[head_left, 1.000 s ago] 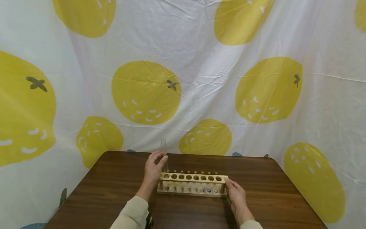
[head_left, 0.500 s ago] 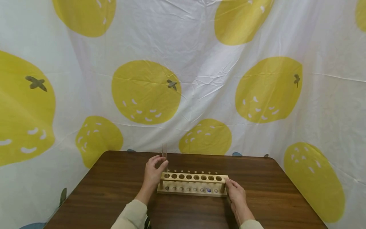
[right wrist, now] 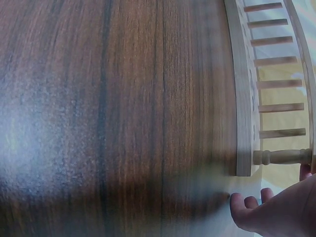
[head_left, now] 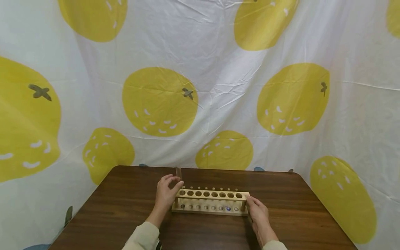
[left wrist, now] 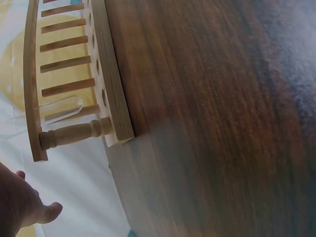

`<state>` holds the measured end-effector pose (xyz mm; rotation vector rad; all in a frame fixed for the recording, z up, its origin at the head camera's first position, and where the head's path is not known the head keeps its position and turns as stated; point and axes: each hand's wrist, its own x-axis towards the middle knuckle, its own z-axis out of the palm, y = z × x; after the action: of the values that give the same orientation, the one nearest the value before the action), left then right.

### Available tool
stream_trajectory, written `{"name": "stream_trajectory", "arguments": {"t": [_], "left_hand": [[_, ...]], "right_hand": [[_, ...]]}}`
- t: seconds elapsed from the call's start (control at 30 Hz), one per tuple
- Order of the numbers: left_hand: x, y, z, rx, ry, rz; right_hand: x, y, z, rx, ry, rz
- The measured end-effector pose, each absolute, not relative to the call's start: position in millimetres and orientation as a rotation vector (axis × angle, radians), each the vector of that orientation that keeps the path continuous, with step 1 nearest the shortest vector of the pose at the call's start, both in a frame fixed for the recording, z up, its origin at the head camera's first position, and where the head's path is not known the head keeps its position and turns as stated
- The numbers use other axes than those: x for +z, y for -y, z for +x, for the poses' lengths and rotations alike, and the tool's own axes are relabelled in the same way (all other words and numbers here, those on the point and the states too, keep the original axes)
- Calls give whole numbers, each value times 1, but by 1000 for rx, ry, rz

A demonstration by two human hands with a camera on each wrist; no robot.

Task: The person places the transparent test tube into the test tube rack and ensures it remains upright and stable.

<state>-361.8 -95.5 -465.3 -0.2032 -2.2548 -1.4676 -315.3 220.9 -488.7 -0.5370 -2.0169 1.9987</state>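
Note:
A wooden test tube rack stands on the dark table, with one row of round holes in its top board. My left hand is at the rack's left end and pinches a clear test tube. The tube leans slightly in the leftmost hole. In the left wrist view its rounded end hangs below the top board, above the base. My right hand holds the rack's right end, thumb at the top board. Part of its grip is cut off in the right wrist view.
Short drying pegs run along the rack's back. Something small and blue shows at one of the base hollows. The brown table reaches back to a white cloth printed with yellow lemons.
My left hand has moved down, and the test tube has sunk lower through the leftmost hole. The right hand and the rack stay where they were.

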Motion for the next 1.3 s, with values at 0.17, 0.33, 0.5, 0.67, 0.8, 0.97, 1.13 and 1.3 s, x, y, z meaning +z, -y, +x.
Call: {"name": "stream_trajectory", "arguments": {"t": [0.17,0.33,0.5,0.67,0.8,0.97,1.13,1.3], "left_hand": [[-470,96,-362,-1462,2272,-189],[-473,95,-360,-1458,2305,-163],[-476,95,-360,-1444,2316,-167],[-477,95,-360,-1443,2327,-176],[-478,94,-360,-1436,2337,-174],[-480,94,-359,-1398,2362,-165],[-482,94,-360,-1349,2368,-188],[-482,94,-360,-1329,2362,-211]], "right_hand": [[-489,-221,-315,1994,2017,-536],[-489,-220,-315,2007,2008,-538],[-490,-221,-314,2019,2014,-540],[-490,-221,-314,2007,2009,-549],[-490,-221,-315,2005,2009,-547],[-490,-221,-315,2026,2007,-553],[-491,-221,-315,2034,1995,-558],[-490,-220,-315,2029,1996,-552]]}}
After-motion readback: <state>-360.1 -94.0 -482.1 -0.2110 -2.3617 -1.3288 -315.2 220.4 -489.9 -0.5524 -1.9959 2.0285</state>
